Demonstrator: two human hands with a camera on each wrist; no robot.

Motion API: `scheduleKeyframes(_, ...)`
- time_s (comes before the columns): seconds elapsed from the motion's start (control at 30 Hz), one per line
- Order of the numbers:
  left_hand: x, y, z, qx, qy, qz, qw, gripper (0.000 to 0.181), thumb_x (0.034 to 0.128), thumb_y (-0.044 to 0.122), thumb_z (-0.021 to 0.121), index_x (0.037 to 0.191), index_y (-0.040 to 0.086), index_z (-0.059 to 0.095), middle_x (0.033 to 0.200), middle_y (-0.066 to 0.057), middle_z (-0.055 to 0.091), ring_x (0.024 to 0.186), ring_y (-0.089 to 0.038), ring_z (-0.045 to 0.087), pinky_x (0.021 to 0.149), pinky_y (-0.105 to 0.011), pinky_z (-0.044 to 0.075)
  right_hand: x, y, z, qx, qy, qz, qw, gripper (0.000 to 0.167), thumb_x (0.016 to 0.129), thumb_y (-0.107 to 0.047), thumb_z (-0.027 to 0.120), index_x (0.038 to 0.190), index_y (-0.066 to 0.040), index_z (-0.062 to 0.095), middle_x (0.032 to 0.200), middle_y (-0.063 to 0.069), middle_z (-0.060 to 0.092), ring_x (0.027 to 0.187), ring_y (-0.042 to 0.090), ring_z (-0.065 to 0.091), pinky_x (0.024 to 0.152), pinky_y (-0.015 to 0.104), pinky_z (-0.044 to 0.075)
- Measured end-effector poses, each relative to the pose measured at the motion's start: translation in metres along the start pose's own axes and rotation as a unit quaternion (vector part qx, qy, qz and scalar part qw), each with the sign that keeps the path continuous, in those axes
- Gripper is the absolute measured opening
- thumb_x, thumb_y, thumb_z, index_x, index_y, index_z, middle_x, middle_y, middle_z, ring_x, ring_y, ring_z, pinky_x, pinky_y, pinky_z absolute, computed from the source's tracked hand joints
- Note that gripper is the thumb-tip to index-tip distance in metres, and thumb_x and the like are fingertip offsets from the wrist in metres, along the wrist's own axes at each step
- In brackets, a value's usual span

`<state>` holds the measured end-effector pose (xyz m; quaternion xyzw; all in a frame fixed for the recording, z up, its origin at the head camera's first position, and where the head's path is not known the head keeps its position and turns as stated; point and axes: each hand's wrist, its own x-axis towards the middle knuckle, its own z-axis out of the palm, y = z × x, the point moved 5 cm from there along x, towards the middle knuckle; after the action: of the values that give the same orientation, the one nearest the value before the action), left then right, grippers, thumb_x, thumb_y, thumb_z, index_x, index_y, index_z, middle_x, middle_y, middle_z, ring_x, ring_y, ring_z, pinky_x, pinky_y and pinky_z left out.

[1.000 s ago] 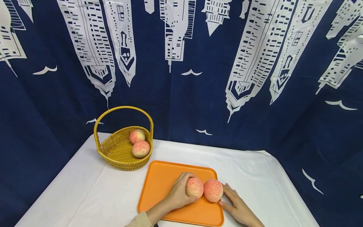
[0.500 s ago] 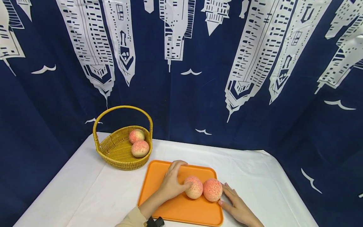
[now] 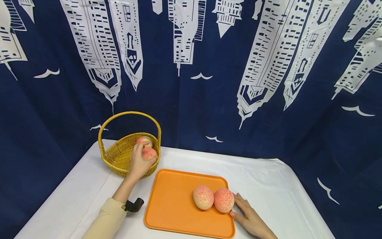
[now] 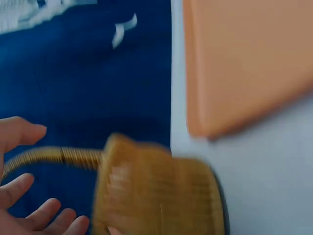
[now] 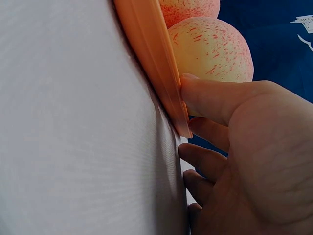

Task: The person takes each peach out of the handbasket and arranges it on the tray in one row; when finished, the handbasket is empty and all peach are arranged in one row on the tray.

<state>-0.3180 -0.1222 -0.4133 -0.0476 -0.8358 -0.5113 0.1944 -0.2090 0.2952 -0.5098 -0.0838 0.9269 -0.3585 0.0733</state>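
My left hand (image 3: 140, 161) reaches into the wicker basket (image 3: 117, 156), its thumb and fingers spread around the front peach (image 3: 149, 154). A second peach (image 3: 144, 141) lies behind it, partly covered by my fingers. In the left wrist view the fingers (image 4: 46, 215) are apart; whether they touch the peach cannot be seen there. On the orange tray (image 3: 173, 202), a pale pink peach (image 3: 203, 198) sits beside a redder peach (image 3: 224, 200). My right hand (image 3: 249, 215) rests at the tray's right edge, its thumb (image 5: 210, 98) by the rim and the redder peach.
A white cloth (image 3: 83, 199) covers the table. Behind it hangs a dark blue curtain (image 3: 179, 109) printed with white buildings. The basket's tall handle (image 3: 129, 113) arches over its opening. A black wrist strap mount (image 3: 134, 205) sticks out from my left forearm.
My left hand has let go of the pale pink peach on the tray and moved left and away to the basket. My right hand stays in place.
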Motion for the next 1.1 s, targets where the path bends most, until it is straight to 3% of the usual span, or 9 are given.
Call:
scheduleKeyframes(0.1, 0.014, -0.021, -0.008, 0.013, -0.030, -0.037, 0.9987, 0.066, 0.0777, 0.008, 0.077, 0.136, 0.003, 0.046, 0.132, -0.025, 0.043, 0.122, -0.042, 0.045, 0.099, -0.054, 0.040, 0.000, 0.000, 0.000, 0.007, 0.002, 0.000, 1.0000, 0.067, 0.092, -0.039, 0.064, 0.148, -0.010, 0.041, 0.158, 0.010, 0.033, 0.150, 0.036, 0.013, 0.121, 0.031, -0.003)
scheduleKeyframes(0.17, 0.019, -0.032, -0.011, 0.020, -0.053, -0.059, 0.9967, 0.067, 0.0796, 0.007, 0.076, 0.138, 0.002, 0.044, 0.132, -0.027, 0.041, 0.122, -0.042, 0.045, 0.098, -0.053, 0.041, -0.001, 0.000, 0.000, 0.012, 0.000, -0.003, 0.9999, 0.067, 0.092, -0.038, 0.063, 0.149, -0.010, 0.041, 0.158, 0.010, 0.033, 0.150, 0.036, 0.012, 0.112, 0.008, -0.006)
scheduleKeyframes(0.23, 0.023, -0.042, -0.012, 0.025, -0.072, -0.073, 0.9944, 0.067, 0.0807, 0.007, 0.075, 0.139, 0.000, 0.042, 0.132, -0.027, 0.041, 0.122, -0.042, 0.045, 0.098, -0.052, 0.042, -0.001, 0.000, -0.001, 0.014, -0.002, -0.009, 0.9999, 0.067, 0.092, -0.039, 0.063, 0.149, -0.010, 0.040, 0.158, 0.009, 0.032, 0.150, 0.035, 0.011, 0.096, -0.006, -0.006)
scheduleKeyframes(0.4, 0.029, -0.055, -0.009, 0.017, -0.109, -0.085, 0.9903, 0.070, 0.0815, 0.005, 0.075, 0.141, -0.003, 0.039, 0.135, -0.028, 0.045, 0.122, -0.042, 0.047, 0.098, -0.051, 0.044, -0.001, 0.001, -0.001, 0.008, -0.001, -0.019, 0.9998, 0.067, 0.092, -0.039, 0.063, 0.149, -0.010, 0.041, 0.158, 0.009, 0.033, 0.150, 0.035, 0.012, 0.096, -0.007, -0.005)
scheduleKeyframes(0.7, 0.031, -0.060, 0.000, 0.023, -0.149, -0.123, 0.9809, 0.072, 0.0807, 0.010, 0.075, 0.141, -0.005, 0.038, 0.144, -0.030, 0.040, 0.130, -0.045, 0.044, 0.106, -0.056, 0.039, -0.001, 0.001, -0.002, 0.007, 0.003, -0.015, 0.9999, 0.067, 0.092, -0.038, 0.063, 0.149, -0.010, 0.041, 0.158, 0.009, 0.033, 0.150, 0.035, 0.013, 0.095, -0.007, -0.005)
scheduleKeyframes(1.1, 0.030, -0.062, 0.000, 0.065, -0.136, -0.125, 0.9806, 0.070, 0.0780, 0.015, 0.079, 0.137, 0.000, 0.045, 0.141, -0.027, 0.046, 0.127, -0.043, 0.047, 0.103, -0.056, 0.041, -0.002, 0.000, -0.003, 0.014, 0.000, -0.007, 0.9999, 0.067, 0.092, -0.037, 0.065, 0.149, -0.012, 0.041, 0.158, 0.006, 0.032, 0.149, 0.032, 0.010, 0.098, -0.006, -0.004)
